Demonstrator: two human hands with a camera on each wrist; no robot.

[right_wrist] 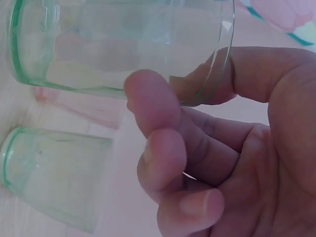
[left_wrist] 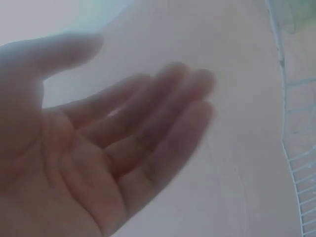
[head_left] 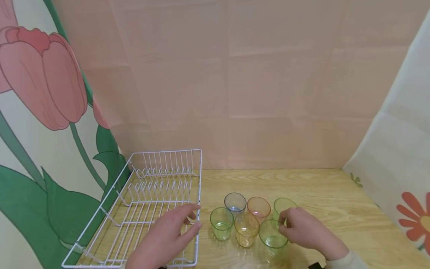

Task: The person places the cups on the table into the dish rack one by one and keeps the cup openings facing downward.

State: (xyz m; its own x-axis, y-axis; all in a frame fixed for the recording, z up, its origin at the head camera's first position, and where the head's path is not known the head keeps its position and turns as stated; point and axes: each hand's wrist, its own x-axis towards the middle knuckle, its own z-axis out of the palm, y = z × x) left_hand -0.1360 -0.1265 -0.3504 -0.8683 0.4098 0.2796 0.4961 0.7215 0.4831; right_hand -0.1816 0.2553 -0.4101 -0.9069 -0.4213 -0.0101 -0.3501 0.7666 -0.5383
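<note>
My right hand (head_left: 304, 231) pinches the rim of a green drinking glass (head_left: 271, 239) at the front right of a group of glasses. Thumb and index finger sit on either side of the glass wall (right_wrist: 118, 44) in the right wrist view, while the other fingers curl loosely below. Behind it stands a yellow-green glass (head_left: 283, 204), partly covered by the hand. To the left are a yellow glass (head_left: 246, 235), a red-orange glass (head_left: 259, 207), a blue-grey glass (head_left: 235, 201) and another green glass (head_left: 222, 226). Over the dish rack's right side, my left hand (head_left: 168, 235) hovers with relaxed, unclosed fingers and nothing in it.
A white wire dish rack (head_left: 199, 186) stands on the left of the wooden table (head_left: 319, 190), with upright plate dividers toward its back. A pinkish cloth (head_left: 235, 93) hangs behind the table. Flower-printed sheets (head_left: 43, 86) border both sides.
</note>
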